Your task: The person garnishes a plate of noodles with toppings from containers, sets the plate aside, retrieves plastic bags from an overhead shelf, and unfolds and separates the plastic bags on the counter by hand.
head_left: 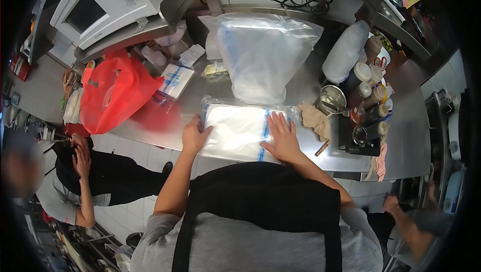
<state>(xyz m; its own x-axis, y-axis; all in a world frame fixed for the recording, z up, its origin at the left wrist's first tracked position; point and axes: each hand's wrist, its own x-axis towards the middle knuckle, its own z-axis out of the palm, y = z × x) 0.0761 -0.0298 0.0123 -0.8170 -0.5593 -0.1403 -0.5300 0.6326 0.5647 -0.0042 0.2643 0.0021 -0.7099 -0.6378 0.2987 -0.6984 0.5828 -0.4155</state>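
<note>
A flat pack of white plastic bags with blue print (233, 130) lies on the steel counter right in front of me, in a clear wrapper. My left hand (195, 136) rests against its left edge, fingers apart. On the right part of the pack, over the blue stripe, my right hand (282, 137) lies flat with its fingers spread. Behind the pack stands a large clear plastic bag (265, 56) with bluish contents I cannot make out. A crumpled beige cloth (315, 120) sits just right of the pack.
A red plastic bag (117, 91) and a smaller white pack (176, 80) are at left. At right stand a metal pot (332, 99) and several sauce bottles (376, 94). A white microwave (107, 6) sits above. One person (75, 172) stands left, another (411, 227) right.
</note>
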